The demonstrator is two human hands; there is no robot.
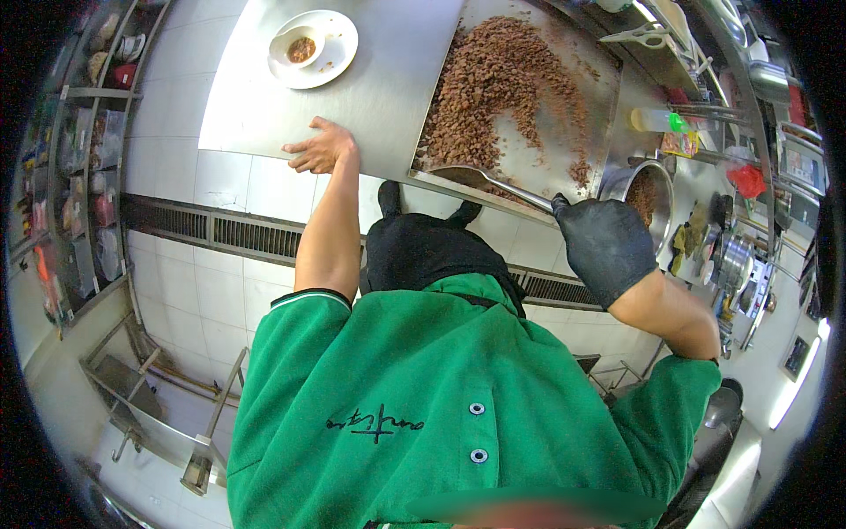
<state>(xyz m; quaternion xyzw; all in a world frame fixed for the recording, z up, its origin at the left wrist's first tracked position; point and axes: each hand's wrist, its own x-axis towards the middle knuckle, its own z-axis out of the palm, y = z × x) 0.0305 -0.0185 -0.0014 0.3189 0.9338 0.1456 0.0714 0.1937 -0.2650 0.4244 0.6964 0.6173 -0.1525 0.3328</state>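
My right hand (608, 247), in a black glove, is wrapped round the handle of a long metal ladle (520, 192). The ladle's wide head lies at the front edge of a flat metal griddle (520, 145), beside crumbled brown cooked meat (493, 75). The meat is heaped on the griddle's left side and scattered thinly to the right. My bare left hand (326, 148) rests at the front edge of the steel counter (388, 97), fingers spread and holding nothing. Beyond it stands a white plate (345, 44) with a small white bowl (300, 51) of reddish-brown food.
Right of the griddle is a round metal pot (661, 189) with more brown meat. Near it stand a bottle with a green cap (656, 121) and white-handled scissors (639, 37). Shelves (92, 150) line the left side. A floor drain grate (247, 231) runs below the counter.
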